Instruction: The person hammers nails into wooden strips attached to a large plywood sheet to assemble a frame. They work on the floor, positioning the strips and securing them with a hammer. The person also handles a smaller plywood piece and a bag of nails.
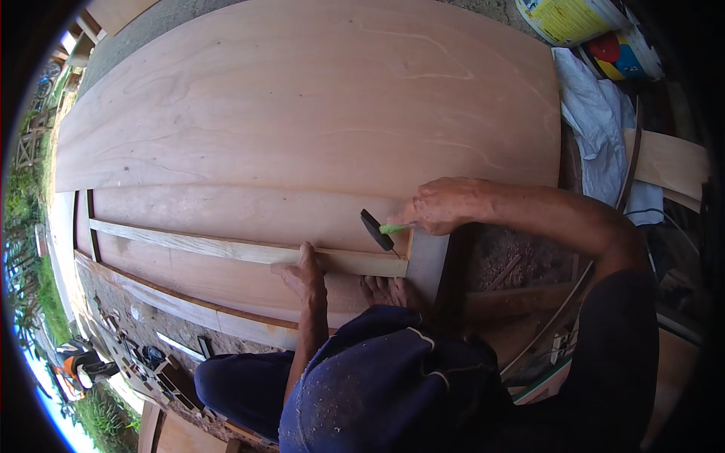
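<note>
My right hand (445,205) is closed around the green handle of a hammer (376,229). The dark hammer head is over the right end of a pale wooden strip (204,243), beside what looks like a thin nail (396,254) standing at that end. Farther left along the same strip, my left hand (302,275) grips it, with the thumb lying across the top. The strip runs lengthwise over a reddish plywood panel (226,279) and meets a crosspiece (427,260) at its right end. Bare toes (389,290) touch the panel just below the strip.
A large plywood sheet (302,106) covers the far side. Paint buckets (619,53) and a pale cloth (596,113) are at the far right. Tools and wood scraps (162,370) lie on the ground at lower left. Another wooden rail (181,302) borders the panel's near edge.
</note>
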The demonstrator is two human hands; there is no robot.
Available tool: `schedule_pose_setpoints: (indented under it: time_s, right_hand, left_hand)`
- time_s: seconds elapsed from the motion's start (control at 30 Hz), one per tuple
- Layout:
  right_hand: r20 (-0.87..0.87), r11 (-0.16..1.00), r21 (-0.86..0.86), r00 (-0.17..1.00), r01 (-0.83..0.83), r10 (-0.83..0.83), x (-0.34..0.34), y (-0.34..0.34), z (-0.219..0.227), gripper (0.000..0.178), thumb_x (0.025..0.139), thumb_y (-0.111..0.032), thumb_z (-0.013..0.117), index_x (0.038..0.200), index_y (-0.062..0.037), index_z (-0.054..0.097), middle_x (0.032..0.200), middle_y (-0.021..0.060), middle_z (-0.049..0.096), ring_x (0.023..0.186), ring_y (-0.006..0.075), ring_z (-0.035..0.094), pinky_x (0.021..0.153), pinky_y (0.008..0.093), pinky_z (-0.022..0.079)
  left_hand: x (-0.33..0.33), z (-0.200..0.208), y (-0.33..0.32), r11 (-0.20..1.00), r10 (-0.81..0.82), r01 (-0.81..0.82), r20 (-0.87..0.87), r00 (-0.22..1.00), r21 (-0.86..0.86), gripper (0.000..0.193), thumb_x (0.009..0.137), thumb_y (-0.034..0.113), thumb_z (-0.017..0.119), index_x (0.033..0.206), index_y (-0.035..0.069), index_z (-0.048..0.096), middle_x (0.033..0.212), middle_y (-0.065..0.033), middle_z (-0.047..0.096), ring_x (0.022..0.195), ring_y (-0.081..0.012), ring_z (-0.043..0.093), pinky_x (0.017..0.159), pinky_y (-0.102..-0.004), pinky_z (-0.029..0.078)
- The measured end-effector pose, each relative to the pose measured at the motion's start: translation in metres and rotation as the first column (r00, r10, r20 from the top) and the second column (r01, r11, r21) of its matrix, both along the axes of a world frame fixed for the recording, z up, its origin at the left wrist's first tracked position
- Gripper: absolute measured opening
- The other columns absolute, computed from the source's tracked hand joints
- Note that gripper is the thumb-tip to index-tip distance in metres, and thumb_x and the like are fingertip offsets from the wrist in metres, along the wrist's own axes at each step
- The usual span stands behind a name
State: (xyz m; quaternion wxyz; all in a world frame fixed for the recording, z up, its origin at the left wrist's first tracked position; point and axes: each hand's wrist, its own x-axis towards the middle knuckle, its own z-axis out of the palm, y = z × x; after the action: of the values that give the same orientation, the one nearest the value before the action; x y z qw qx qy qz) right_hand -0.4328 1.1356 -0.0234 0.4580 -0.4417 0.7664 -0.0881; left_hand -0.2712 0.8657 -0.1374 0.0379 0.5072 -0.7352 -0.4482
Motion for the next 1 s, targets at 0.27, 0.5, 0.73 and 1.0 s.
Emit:
schedule_pose_setpoints:
  time_s: [0.27, 0.5, 0.73, 1.0]
  right_hand:
    - [0.019, 0.922, -0.126, 0.930, 0.367, -0.368, -0.005, 0.000, 0.020, 0.049, 0.092, -0.010, 0.053, 0.138, -0.0261, 0.057, 0.090, 0.0186, 0.068, 0.081, 0.0344, 0.066, 0.073, 0.0473, 0.053]
    - [0.074, 0.759, -0.322, 0.815, 0.565, -0.575, 0.000, 0.009, -0.007, 0.038, 0.101, -0.017, 0.051, 0.137, -0.0256, 0.057, 0.071, 0.0196, 0.060, 0.063, 0.0337, 0.060, 0.066, 0.0462, 0.050]
    - [0.251, 0.626, -0.205, 0.658, 0.753, -0.709, 0.063, 0.015, -0.002, 0.052, 0.099, -0.012, 0.052, 0.150, -0.0146, 0.042, 0.098, 0.0214, 0.067, 0.076, 0.0307, 0.065, 0.074, 0.0381, 0.054]
    - [0.163, 0.719, -0.240, 0.757, 0.652, -0.632, 0.123, 0.036, -0.027, 0.051, 0.097, -0.009, 0.050, 0.148, -0.0077, 0.043, 0.101, 0.0312, 0.064, 0.088, 0.0400, 0.070, 0.076, 0.0354, 0.054]
  left_hand:
    - [0.001, -0.002, 0.000, 1.000, 0.017, -0.017, 0.005, 1.000, 0.004, 0.073, 0.081, 0.025, 0.077, 0.125, -0.015, 0.035, 0.117, -0.0352, 0.056, 0.107, -0.0411, 0.060, 0.094, -0.0455, 0.048]
    - [-0.008, 0.019, 0.006, 0.997, 0.049, -0.052, 0.058, 0.997, 0.052, 0.072, 0.079, 0.026, 0.077, 0.123, -0.014, 0.036, 0.115, -0.0338, 0.056, 0.103, -0.0402, 0.061, 0.089, -0.0451, 0.051]
    - [-0.004, 0.014, 0.001, 0.999, 0.033, -0.035, 0.093, 0.995, 0.027, 0.075, 0.080, 0.028, 0.077, 0.125, -0.014, 0.035, 0.115, -0.0327, 0.057, 0.104, -0.0406, 0.061, 0.086, -0.0453, 0.052]
    - [-0.001, 0.003, 0.002, 0.999, 0.030, -0.031, 0.033, 0.999, 0.021, 0.075, 0.081, 0.027, 0.078, 0.126, -0.013, 0.036, 0.118, -0.0335, 0.056, 0.105, -0.0390, 0.061, 0.083, -0.0445, 0.055]
